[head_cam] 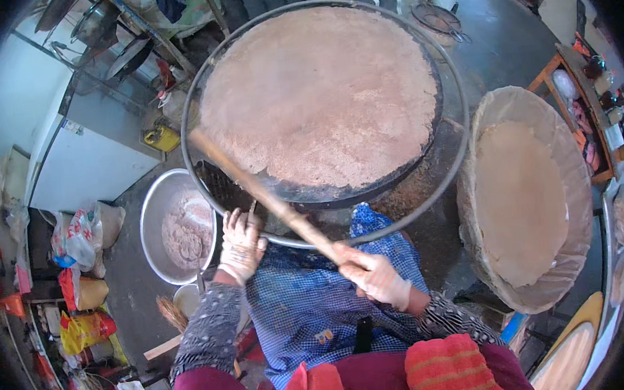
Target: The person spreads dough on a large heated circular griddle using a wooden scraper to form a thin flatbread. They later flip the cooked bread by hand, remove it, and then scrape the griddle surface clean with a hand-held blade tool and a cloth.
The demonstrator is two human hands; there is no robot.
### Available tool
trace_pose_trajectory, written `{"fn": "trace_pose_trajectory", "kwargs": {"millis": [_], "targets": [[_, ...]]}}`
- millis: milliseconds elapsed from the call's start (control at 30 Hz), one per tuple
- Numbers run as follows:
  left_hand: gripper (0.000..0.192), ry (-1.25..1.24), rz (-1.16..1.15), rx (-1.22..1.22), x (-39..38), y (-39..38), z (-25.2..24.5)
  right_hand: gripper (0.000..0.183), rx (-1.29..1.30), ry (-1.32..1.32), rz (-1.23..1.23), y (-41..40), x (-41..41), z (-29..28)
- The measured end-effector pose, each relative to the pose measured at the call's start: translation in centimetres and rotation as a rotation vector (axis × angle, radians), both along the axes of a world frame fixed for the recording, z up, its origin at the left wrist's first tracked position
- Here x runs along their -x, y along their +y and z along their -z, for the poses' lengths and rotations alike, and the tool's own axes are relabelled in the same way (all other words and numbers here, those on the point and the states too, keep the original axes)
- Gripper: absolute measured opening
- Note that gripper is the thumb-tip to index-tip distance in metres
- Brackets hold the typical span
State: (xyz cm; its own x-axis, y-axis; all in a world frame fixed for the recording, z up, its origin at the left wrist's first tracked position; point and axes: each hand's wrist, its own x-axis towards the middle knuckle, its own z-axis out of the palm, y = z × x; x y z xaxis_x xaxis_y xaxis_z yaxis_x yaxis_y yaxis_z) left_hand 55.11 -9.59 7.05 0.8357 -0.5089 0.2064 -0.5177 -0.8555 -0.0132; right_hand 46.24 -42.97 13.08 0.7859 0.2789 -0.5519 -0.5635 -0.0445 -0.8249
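Observation:
A thin sheet of pinkish-brown batter (320,95) covers most of a large round black griddle (312,192), leaving the near edge bare. My right hand (376,275), in a thin clear glove, is closed around the near end of a long wooden stick (274,200). The stick slants up to the left, its far end over the griddle's left side. My left hand (242,239), also gloved, is at the near-left part of a grey metal ring (463,128) around the griddle. A thin dark piece shows by its fingers; whether they hold it is unclear.
Left of the griddle stands a metal basin (148,246) of pinkish batter. On the right, a lined basket (575,218) holds thin brown flatbread. A blue checked cloth (309,305) covers my lap. A straw brush (172,313) and small pot (188,299) are at lower left.

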Motion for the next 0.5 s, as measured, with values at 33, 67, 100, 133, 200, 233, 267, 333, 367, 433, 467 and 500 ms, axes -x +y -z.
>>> {"fn": "trace_pose_trajectory", "kwargs": {"millis": [33, 67, 100, 133, 200, 233, 267, 333, 367, 433, 467, 500], "targets": [[0.052, -0.011, -0.069, -0.083, 1.0, 0.3, 3.0, 0.05, -0.017, -0.066, -0.127, 0.6, -0.3, 0.4], [0.048, -0.01, -0.129, -0.163, 1.7, -0.8, 3.2, 0.049, -0.031, -0.12, -0.246, 0.9, -0.3, 0.3], [0.045, 0.225, -0.226, -0.119, 1.5, -1.8, 3.3, 0.049, -0.045, -0.106, -0.256, 0.8, -0.1, -0.2], [0.043, 0.466, -0.302, -0.066, 1.0, -5.0, 1.8, 0.049, -0.029, -0.098, -0.233, -0.3, 0.8, -1.1], [0.042, 0.054, -0.129, 0.008, 2.9, -8.0, 1.4, 0.05, -0.135, -0.009, -0.035, -3.0, 2.3, -2.3], [0.044, 0.062, -0.141, 0.062, 3.6, -9.5, 0.8, 0.049, -0.124, -0.05, 0.044, -4.3, 3.5, -2.0], [0.047, 0.074, -0.139, 0.135, 4.2, -11.5, 0.1, 0.05, -0.065, -0.061, 0.098, -6.2, 4.9, -2.3], [0.057, 0.212, -0.089, 0.413, 5.0, -13.0, -1.4, 0.05, 0.065, -0.039, 0.172, -8.7, 8.2, -1.6], [0.066, 0.078, 0.011, 0.449, 4.6, -15.3, -3.1, 0.049, 0.168, -0.009, 0.218, -10.0, 10.1, -1.1], [0.072, 0.067, 0.221, 0.508, 2.5, -19.6, -8.7, 0.049, 0.188, 0.059, 0.288, -11.1, 13.2, -2.8], [0.077, 0.122, 0.345, 0.489, 0.6, -21.8, -10.8, 0.048, 0.203, 0.128, 0.352, -11.5, 14.9, -3.2], [0.083, 0.098, 0.414, 0.452, -1.4, -24.3, -10.4, 0.049, 0.137, 0.038, 0.421, -11.9, 16.7, -2.6]]}}
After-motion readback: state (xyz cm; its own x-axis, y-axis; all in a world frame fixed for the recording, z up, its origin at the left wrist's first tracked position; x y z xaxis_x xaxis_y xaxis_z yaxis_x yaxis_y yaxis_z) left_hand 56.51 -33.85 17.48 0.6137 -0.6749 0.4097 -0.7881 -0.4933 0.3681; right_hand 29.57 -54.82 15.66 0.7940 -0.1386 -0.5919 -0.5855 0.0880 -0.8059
